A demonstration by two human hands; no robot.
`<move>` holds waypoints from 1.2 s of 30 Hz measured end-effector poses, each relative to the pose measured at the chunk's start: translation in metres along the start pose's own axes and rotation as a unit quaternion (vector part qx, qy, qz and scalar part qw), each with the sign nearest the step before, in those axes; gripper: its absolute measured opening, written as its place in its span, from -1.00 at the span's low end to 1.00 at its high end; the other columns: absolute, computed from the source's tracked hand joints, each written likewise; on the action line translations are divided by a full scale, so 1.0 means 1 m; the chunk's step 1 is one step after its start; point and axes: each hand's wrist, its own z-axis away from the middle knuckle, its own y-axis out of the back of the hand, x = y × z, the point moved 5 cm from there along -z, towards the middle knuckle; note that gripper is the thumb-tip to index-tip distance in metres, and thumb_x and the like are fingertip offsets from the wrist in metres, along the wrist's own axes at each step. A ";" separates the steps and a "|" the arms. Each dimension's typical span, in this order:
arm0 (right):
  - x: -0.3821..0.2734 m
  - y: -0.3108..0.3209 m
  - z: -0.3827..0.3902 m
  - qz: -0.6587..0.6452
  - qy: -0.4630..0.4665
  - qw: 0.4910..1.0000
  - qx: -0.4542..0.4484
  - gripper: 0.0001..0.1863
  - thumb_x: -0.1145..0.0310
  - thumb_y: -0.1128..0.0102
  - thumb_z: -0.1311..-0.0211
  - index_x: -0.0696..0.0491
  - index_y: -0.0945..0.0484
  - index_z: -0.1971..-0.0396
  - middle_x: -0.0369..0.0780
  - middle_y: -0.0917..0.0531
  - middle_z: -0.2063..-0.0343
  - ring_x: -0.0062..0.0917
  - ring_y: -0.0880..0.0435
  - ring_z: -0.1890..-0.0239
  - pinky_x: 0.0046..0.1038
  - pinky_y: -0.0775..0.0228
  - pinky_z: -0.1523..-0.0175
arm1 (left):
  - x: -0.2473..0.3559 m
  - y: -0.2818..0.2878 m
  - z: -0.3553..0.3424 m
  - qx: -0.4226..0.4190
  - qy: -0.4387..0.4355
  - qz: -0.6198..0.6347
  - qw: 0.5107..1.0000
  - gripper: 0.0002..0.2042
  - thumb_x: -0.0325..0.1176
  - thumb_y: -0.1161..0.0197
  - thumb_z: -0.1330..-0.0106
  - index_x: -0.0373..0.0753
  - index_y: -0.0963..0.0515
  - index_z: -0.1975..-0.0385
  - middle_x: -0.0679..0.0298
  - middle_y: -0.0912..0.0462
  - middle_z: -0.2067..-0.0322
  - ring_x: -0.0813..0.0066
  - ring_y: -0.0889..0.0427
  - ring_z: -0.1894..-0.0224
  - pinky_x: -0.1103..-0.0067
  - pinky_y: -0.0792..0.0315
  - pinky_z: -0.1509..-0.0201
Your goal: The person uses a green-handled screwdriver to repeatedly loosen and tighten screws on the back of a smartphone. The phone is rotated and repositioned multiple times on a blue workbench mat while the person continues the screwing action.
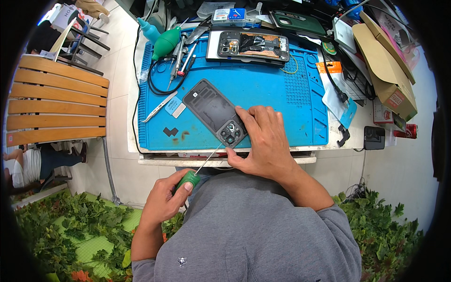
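Observation:
My left hand [164, 196] is closed round the green handle of a screwdriver [189, 181]. Its thin metal shaft slants up to the camera end of a dark phone back cover [209, 107]; whether the tip touches is too fine to tell. With fingers on the long edge and thumb at the lower corner, my right hand [263, 141] grips that cover by its camera end. The cover lies tilted on the blue work mat [300, 124]. Left of it are a small blue-and-white piece [176, 107], white tweezers [159, 108] and a black stepped scrap [170, 132].
An opened phone [253, 46] rests on a box at the mat's back. A green air blower [167, 43], a teal bottle [149, 31] and several pen-like tools stand back left. Cardboard boxes [383, 66] and an orange-topped pouch [336, 87] crowd the right. A slatted wooden bench [58, 99] is left.

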 end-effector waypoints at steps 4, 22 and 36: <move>0.000 0.000 0.000 -0.001 -0.001 1.000 0.000 -0.07 0.03 -0.65 -0.03 0.32 -0.59 -0.34 -0.06 -0.57 -0.03 -0.21 -0.50 -0.06 -0.12 -0.31 -0.18 | 0.000 0.000 0.000 0.010 0.018 0.025 0.999 -0.60 -0.20 -0.29 -0.72 -0.34 -0.70 -0.34 0.31 -0.74 0.44 0.56 -0.66 0.47 0.49 -0.50 0.34; 0.001 0.000 0.001 -0.011 -0.003 1.000 0.005 -0.08 0.04 -0.65 -0.04 0.31 -0.60 -0.34 -0.07 -0.57 -0.02 -0.21 -0.50 -0.06 -0.13 -0.30 -0.17 | 0.006 0.000 0.003 0.010 0.014 -0.013 1.000 -0.63 -0.23 -0.29 -0.72 -0.36 -0.72 -0.30 0.21 -0.75 0.43 0.50 -0.67 0.43 0.44 -0.53 0.27; 0.001 0.000 0.001 -0.007 -0.003 1.000 0.004 -0.08 0.03 -0.64 -0.04 0.31 -0.59 -0.34 -0.06 -0.58 -0.03 -0.21 -0.51 -0.07 -0.13 -0.31 -0.18 | 0.006 0.002 0.002 0.035 0.012 0.021 0.999 -0.62 -0.19 -0.28 -0.75 -0.32 -0.71 -0.33 0.36 -0.68 0.45 0.69 -0.55 0.51 0.57 -0.44 0.40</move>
